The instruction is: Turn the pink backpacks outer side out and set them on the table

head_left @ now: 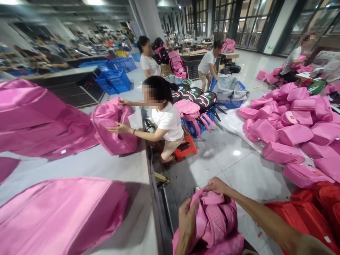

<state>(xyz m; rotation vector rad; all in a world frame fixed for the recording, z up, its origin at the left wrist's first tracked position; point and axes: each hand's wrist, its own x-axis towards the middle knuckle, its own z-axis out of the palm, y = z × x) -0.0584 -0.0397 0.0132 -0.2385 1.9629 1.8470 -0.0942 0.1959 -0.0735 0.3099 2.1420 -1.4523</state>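
A pink backpack rests low in front of me with its padded straps facing up. My left hand grips its left side, fingers closed on the fabric. At the top edge of the bag my right hand is curled over the handle area. Both forearms reach in from the bottom right.
A grey worktable on the left carries pink fabric covers. A seated person handles a pink bag at its edge. Pink backpacks are piled on the floor at right; red backpacks lie beside me. Blue crates stand behind.
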